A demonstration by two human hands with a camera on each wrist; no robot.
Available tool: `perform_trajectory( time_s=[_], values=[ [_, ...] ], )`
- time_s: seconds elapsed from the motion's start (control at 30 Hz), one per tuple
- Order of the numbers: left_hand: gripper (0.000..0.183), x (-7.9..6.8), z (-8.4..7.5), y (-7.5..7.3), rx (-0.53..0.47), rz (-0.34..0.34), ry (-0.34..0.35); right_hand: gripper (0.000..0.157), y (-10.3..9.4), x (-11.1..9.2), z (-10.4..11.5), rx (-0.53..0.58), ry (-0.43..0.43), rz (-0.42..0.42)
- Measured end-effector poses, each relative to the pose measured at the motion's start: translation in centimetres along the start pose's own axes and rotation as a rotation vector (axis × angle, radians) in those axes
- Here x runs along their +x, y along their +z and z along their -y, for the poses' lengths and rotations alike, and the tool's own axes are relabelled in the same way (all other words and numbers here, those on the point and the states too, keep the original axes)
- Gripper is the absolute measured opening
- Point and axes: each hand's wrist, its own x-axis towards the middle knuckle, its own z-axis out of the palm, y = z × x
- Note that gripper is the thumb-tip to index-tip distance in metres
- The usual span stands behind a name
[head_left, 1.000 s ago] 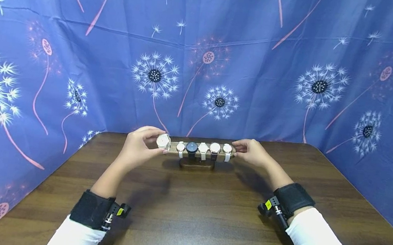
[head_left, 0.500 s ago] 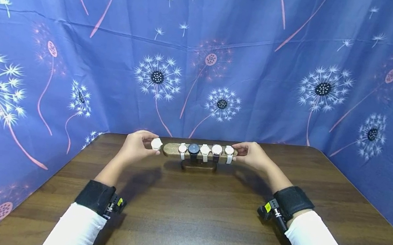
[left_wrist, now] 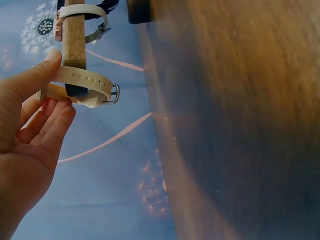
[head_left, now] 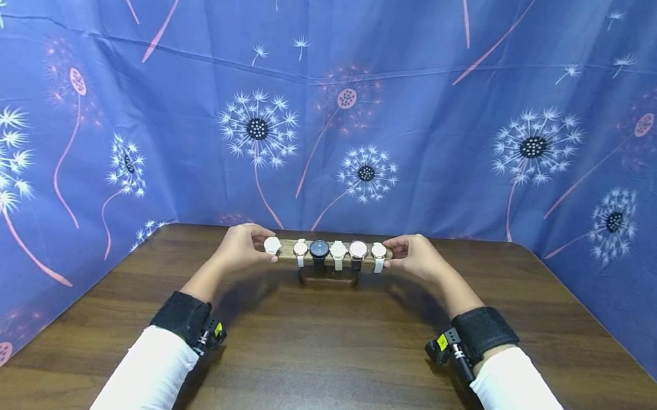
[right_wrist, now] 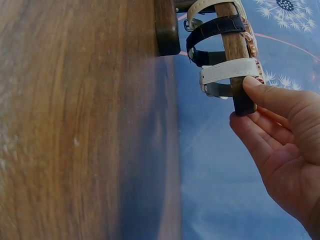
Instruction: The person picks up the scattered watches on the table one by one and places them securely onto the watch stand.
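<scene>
My left hand (head_left: pixel 242 248) pinches a watch (head_left: pixel 272 245) with a round pale face by its case. In the left wrist view the buckled cream strap (left_wrist: pixel 82 77) loops around the left end of a wooden bar, whose dark tip (left_wrist: pixel 76 90) shows inside the loop. At the other end, my right hand (head_left: pixel 417 256) grips the bar (right_wrist: pixel 243 104) between thumb and fingers, beside a watch with a white strap (right_wrist: pixel 230 70). Several watches hang in a row between the hands, among them a dark-faced watch (head_left: pixel 320 249) with a black strap.
Beneath the bar stands the display stand's dark oval base (head_left: pixel 328 278), on a brown wooden table (head_left: pixel 318 364). A blue curtain (head_left: pixel 426 195) with a dandelion print closes off the back and sides. Each wrist wears a black band (head_left: pixel 182 316) with a small camera.
Half a second ago the watch in my left hand was apart from the bar's left end; it has since moved right, onto that end. My right hand keeps its grip there.
</scene>
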Motion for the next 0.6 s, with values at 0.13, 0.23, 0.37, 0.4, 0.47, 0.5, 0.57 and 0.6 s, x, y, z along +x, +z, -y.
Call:
perform_trajectory(
  time_s=[0.13, 0.23, 0.37, 0.4, 0.47, 0.5, 0.57, 0.6],
  values=[
    [0.046, 0.02, 0.12, 0.25, 0.0, 0.003, 0.004, 0.043, -0.02, 0.0, 0.21, 0.005, -0.01, 0.006],
    [0.046, 0.13, 0.22, 0.31, -0.011, 0.002, 0.012, 0.043, -0.06, 0.1, 0.26, 0.0, -0.014, 0.011],
    [0.045, 0.3, 0.41, 0.3, -0.019, 0.006, 0.011, 0.042, -0.18, 0.31, 0.33, -0.033, -0.019, 0.016],
    [0.045, 0.34, 0.45, 0.28, -0.022, 0.009, 0.003, 0.042, -0.21, 0.34, 0.36, -0.04, -0.019, 0.017],
    [0.046, 0.41, 0.57, 0.27, -0.025, 0.023, -0.013, 0.043, -0.25, 0.37, 0.42, -0.052, -0.018, 0.021],
    [0.046, 0.45, 0.68, 0.28, -0.031, 0.03, -0.019, 0.043, -0.27, 0.36, 0.47, -0.056, -0.018, 0.022],
    [0.048, 0.57, 0.85, 0.28, -0.04, 0.047, -0.024, 0.043, -0.3, 0.31, 0.59, -0.051, -0.017, 0.028],
    [0.048, 0.62, 0.91, 0.27, -0.047, 0.055, -0.03, 0.043, -0.32, 0.29, 0.65, -0.051, -0.018, 0.03]
  ],
)
